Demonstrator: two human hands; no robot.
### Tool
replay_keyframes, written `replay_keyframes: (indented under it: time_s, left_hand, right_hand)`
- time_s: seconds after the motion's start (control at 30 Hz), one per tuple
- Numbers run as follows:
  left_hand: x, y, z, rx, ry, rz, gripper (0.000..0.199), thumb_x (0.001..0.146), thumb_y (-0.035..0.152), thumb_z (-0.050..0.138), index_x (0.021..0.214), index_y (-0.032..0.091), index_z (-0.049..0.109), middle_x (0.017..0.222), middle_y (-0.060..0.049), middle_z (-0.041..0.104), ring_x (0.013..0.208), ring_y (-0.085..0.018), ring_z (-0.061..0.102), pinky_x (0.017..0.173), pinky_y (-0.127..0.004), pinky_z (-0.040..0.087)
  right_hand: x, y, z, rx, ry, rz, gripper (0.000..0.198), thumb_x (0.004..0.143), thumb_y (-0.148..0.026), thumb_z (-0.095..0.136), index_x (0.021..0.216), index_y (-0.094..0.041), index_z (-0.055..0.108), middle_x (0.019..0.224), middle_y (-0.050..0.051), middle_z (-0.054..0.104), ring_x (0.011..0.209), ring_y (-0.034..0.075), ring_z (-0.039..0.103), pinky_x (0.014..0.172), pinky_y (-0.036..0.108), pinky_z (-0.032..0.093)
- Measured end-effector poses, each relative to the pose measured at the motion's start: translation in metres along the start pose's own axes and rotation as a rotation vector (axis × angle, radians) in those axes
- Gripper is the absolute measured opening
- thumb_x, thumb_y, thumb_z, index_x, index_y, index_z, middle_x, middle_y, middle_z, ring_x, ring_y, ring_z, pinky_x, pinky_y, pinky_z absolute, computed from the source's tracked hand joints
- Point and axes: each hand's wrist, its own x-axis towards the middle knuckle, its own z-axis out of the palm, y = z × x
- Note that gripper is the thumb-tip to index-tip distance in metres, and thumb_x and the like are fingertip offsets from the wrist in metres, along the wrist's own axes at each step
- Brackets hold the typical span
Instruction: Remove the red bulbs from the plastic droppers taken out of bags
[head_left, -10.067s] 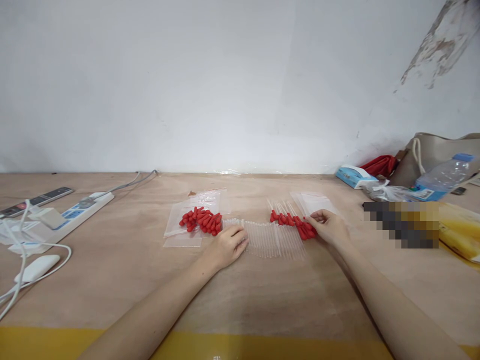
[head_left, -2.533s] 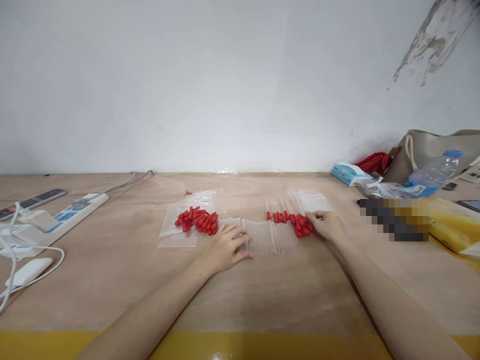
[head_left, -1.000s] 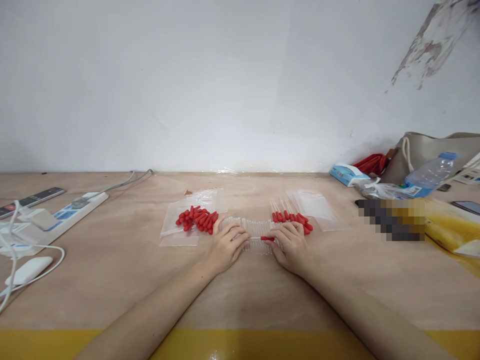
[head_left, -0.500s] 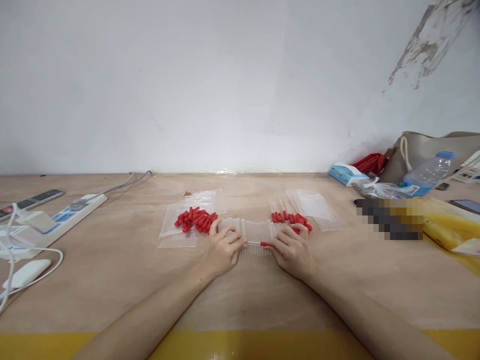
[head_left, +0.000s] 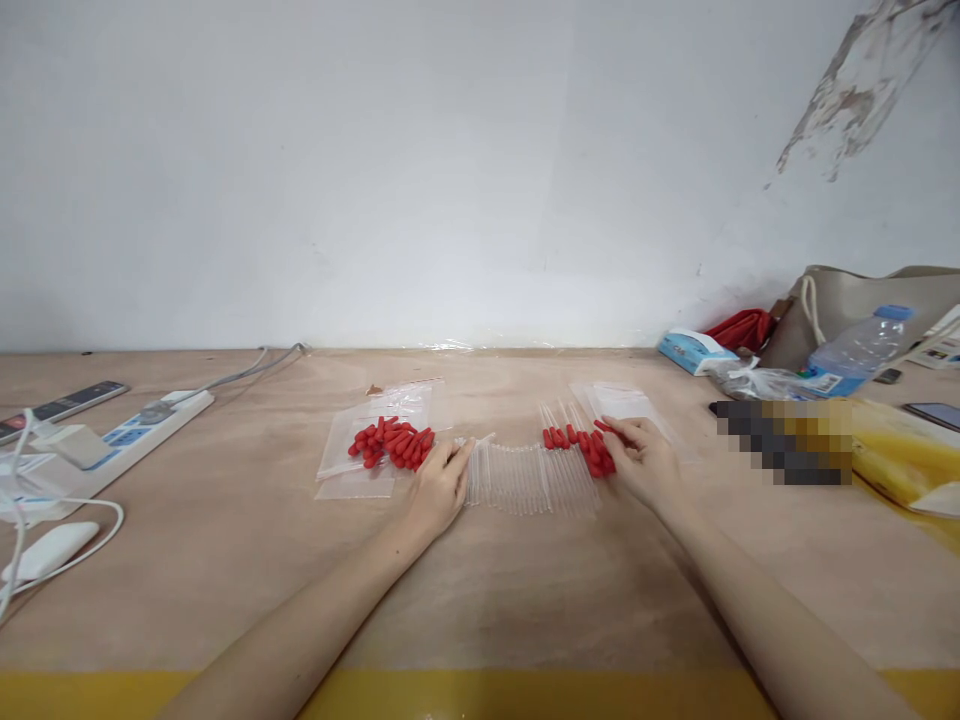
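My left hand (head_left: pixel 441 488) is closed at the left end of a row of clear glass dropper tubes (head_left: pixel 525 480), a slanted tube (head_left: pixel 484 438) at its fingertips. My right hand (head_left: pixel 646 462) pinches a dropper with a red rubber bulb (head_left: pixel 603 426) at the right of the row; its glass part is hard to see. Below these fingers lie several red bulbs (head_left: pixel 594 460), and beside them droppers (head_left: pixel 555 437) with tubes pointing away from me. To the left of my left hand, a pile of loose red bulbs (head_left: pixel 390 440) rests on clear plastic bags (head_left: pixel 341 470).
More clear bags (head_left: pixel 626 400) lie behind my right hand. A power strip (head_left: pixel 150 440) with white cables and a remote (head_left: pixel 64 408) are at the left. At the right stand a tissue pack (head_left: pixel 696 350), a plastic bottle (head_left: pixel 859 350) and a yellow package (head_left: pixel 900 450).
My right hand has moved right and away from me with the red-bulbed dropper, off the tubes. My left hand has let go of the dropper and shifted slightly left.
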Motion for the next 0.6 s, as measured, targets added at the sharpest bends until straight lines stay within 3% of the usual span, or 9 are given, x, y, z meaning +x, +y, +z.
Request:
replay_keyframes:
  time_s: [0.13, 0.23, 0.37, 0.6]
  left_hand:
    - [0.005, 0.003, -0.004, 0.027, 0.003, -0.008, 0.023, 0.085, 0.014, 0.036, 0.096, 0.014, 0.056, 0.075, -0.004, 0.050, 0.068, -0.014, 0.051, 0.065, -0.025, 0.045]
    - [0.005, 0.004, -0.006, 0.047, 0.003, 0.037, 0.021, 0.086, 0.016, 0.036, 0.087, 0.016, 0.057, 0.069, -0.002, 0.050, 0.063, -0.012, 0.050, 0.060, -0.023, 0.044]
    - [0.003, 0.006, -0.003, 0.099, -0.020, 0.099, 0.024, 0.087, 0.019, 0.036, 0.081, 0.017, 0.058, 0.063, -0.001, 0.049, 0.057, -0.011, 0.049, 0.057, -0.022, 0.043]
    - [-0.001, 0.012, 0.002, 0.021, -0.101, 0.056, 0.021, 0.085, 0.027, 0.042, 0.089, 0.017, 0.060, 0.070, -0.003, 0.054, 0.063, -0.013, 0.052, 0.060, -0.024, 0.045]
  right_hand:
    - [0.009, 0.019, -0.010, 0.007, 0.023, 0.244, 0.034, 0.070, -0.037, 0.053, 0.094, -0.013, 0.060, 0.073, 0.005, 0.059, 0.059, 0.013, 0.052, 0.056, 0.026, 0.044]
    - [0.012, 0.027, -0.015, 0.033, -0.028, 0.338, 0.033, 0.066, -0.043, 0.057, 0.083, -0.015, 0.060, 0.070, 0.005, 0.062, 0.058, 0.013, 0.053, 0.052, 0.024, 0.043]
    - [0.012, 0.027, -0.015, 0.076, -0.140, 0.349, 0.032, 0.066, -0.046, 0.058, 0.077, -0.016, 0.061, 0.070, 0.006, 0.064, 0.059, 0.014, 0.056, 0.055, 0.025, 0.044]
    - [0.010, 0.027, -0.015, -0.093, -0.143, 0.302, 0.030, 0.065, -0.047, 0.056, 0.074, -0.019, 0.061, 0.067, 0.002, 0.064, 0.056, 0.012, 0.054, 0.053, 0.024, 0.040]
